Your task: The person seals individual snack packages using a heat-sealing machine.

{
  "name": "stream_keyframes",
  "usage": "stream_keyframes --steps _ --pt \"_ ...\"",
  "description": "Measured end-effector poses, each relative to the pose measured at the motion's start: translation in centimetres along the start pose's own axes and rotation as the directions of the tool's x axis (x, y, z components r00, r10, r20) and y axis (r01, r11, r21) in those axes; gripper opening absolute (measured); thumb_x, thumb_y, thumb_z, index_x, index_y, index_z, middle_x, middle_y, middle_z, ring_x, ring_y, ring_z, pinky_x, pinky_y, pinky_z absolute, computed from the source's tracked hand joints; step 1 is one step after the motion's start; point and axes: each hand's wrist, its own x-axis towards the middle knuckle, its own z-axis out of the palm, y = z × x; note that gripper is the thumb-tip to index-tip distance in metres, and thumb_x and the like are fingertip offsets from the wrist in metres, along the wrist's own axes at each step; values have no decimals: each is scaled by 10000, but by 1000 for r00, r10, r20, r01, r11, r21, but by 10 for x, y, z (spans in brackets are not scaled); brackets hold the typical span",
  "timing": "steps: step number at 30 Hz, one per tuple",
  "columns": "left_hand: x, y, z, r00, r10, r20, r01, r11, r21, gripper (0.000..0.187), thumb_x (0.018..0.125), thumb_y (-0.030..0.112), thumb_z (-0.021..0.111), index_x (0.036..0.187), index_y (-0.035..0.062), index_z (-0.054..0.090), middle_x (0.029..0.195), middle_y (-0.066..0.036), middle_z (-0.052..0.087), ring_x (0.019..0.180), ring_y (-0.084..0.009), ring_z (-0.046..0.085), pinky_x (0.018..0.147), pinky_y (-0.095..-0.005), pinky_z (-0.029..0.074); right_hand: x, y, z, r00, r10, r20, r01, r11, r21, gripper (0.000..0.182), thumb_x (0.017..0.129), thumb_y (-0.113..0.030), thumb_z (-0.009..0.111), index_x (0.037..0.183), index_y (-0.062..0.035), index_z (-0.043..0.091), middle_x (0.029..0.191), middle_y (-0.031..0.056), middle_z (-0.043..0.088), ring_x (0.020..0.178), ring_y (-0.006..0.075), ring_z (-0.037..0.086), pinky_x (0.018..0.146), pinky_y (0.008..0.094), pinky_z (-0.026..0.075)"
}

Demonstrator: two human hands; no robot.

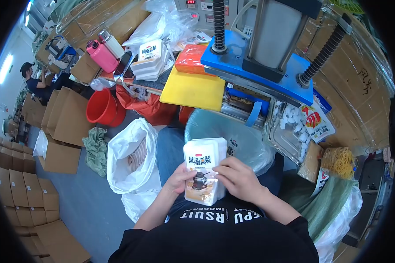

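Observation:
A stack of white printed packages with rounded corners is held above my lap. The front one carries dark characters and a picture of a dark pot. My left hand is closed around the stack's left edge, its thumb lying on the front. At the right edge, my right hand has its fingers bent and pressed against the stack. Part of the stack's back and the fingertips behind it are hidden. Just beyond the stack is a bin lined with a clear bag.
A blue press stands ahead, beside a yellow board. More printed packages sit on the bench. A white sack and red bucket are at left. Rubber bands lie right. Another person sits far left.

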Motion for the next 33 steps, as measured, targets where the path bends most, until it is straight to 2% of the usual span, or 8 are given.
stream_keyframes --steps 9,11,13,16,19,25,29,33 --pt "12 5 14 965 104 -240 42 845 533 469 801 36 677 1225 -9 479 1114 -105 608 966 -173 607 852 -321 496 6 49 47 942 -19 336 209 816 -540 116 687 -100 597 734 5 615 794 123 569 753 249 609 575 332 527" --pt "7 15 6 975 10 -222 108 852 512 466 787 30 683 1211 -12 496 1110 -105 615 968 -189 612 870 -347 497 10 65 45 998 48 43 -33 956 -292 89 702 -82 573 731 -14 623 801 118 599 775 264 625 596 366 519" --pt "7 31 -2 989 -91 -116 136 864 485 520 754 7 703 1227 -22 488 1138 -120 606 1008 -215 615 892 -362 495 16 63 27 920 335 203 -390 831 396 72 771 -84 579 758 -26 617 687 98 605 660 191 594 568 334 463" --pt "17 51 -29 987 -162 11 137 870 474 621 643 44 769 1200 -47 511 1099 -134 629 975 -241 634 866 -362 505 15 26 -14 820 292 492 -569 506 648 132 819 -147 613 784 -22 629 666 53 611 628 133 568 606 288 460" --pt "32 55 -44 946 -301 118 193 820 539 654 602 51 776 1191 -62 516 1074 -137 641 942 -242 645 845 -358 512 4 33 -31 962 274 -19 -224 824 521 152 843 -167 606 795 -23 623 710 43 615 676 112 568 623 284 467" --pt "13 5 -75 944 -299 142 277 949 152 617 650 36 711 1213 -77 485 1047 -154 637 945 -261 648 841 -382 524 -108 -53 -174 559 327 -762 -321 933 165 85 890 -81 574 887 -20 633 934 75 627 866 150 588 778 307 469" --pt "-4 -12 -72 995 -62 75 76 974 -211 620 694 24 676 1269 -29 449 1108 -167 607 954 -294 641 861 -426 514 -165 -44 -276 488 -101 -867 -612 668 -423 117 933 -83 542 916 18 599 996 46 569 911 111 523 832 243 410" --pt "-11 -25 -89 985 -3 172 58 948 -312 556 751 112 708 1244 6 474 1114 -146 606 975 -272 634 881 -419 505 -237 55 -350 568 257 -782 -751 550 -365 151 916 -122 586 936 27 600 873 29 592 840 89 535 788 231 428"
